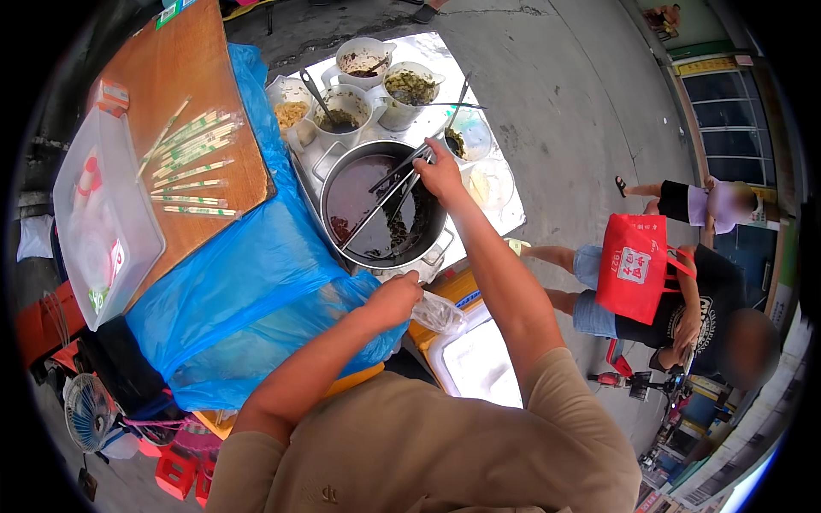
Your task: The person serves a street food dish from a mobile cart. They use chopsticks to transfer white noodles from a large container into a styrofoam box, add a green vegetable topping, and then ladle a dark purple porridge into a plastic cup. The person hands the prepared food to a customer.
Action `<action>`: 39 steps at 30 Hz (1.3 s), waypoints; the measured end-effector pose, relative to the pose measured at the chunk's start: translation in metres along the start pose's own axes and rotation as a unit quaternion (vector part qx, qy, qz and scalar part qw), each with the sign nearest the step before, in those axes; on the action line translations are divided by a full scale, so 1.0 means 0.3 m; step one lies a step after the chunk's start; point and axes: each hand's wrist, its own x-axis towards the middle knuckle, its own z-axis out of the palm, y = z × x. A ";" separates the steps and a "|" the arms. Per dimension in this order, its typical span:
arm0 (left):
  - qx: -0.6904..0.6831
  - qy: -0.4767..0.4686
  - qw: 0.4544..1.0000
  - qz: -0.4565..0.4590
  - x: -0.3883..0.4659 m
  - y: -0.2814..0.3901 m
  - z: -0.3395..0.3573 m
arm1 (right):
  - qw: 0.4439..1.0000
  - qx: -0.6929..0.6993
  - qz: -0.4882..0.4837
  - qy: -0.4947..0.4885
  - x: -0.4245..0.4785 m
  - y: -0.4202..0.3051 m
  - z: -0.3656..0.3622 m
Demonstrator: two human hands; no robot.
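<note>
A large metal pot [326, 211] of dark liquid, with dark pieces in it, stands before me. My right hand [441, 168] is over the pot's far right rim, closed on long utensils [378, 215] that look like metal tongs; their lower ends reach into the liquid. My left hand [396, 297] is just below the pot's near rim and grips a clear plastic bag [439, 313], which hangs to the right of the fingers. Behind the pot, several white plastic jugs [342, 128] hold chopped greens and sauces, some with spoons. A clear tub [476, 142] holds a spoon and dark greens.
Blue plastic sheeting [256, 276] covers the area left of the pot. Wrapped chopsticks [192, 160] and a clear plastic bin [109, 218] lie on a wooden board [192, 58]. A white container [481, 359] is at near right. A person with a red bag [632, 269] stands further right.
</note>
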 end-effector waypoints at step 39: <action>0.025 -0.073 0.982 -0.170 0.053 -0.151 0.063 | 0.860 0.485 0.153 0.048 -0.408 0.090 0.203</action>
